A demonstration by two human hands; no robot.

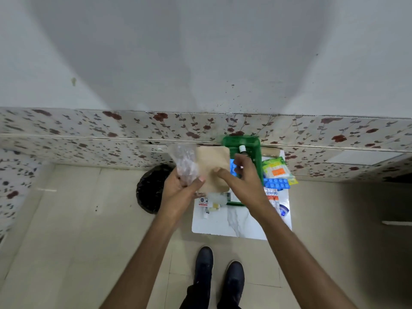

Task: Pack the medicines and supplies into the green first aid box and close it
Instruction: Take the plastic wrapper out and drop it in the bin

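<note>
Brown paper, a flat packet (211, 166), is pinched at its near edge by the right hand (243, 179), held above the open green box (256, 152), probably so it can drop in. Closed around a crumpled clear bag (184, 162), the left hand (180, 188) keeps it off to the side. A bottle (242, 149) already stands in the box; blister strips (276, 183) and a swab pack (276, 169) wait just beside it on the white table (236, 221).

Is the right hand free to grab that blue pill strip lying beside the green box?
Probably not yet: the right hand is pinching the brown paper bag. The blue pill strip itself lies uncovered.
</note>
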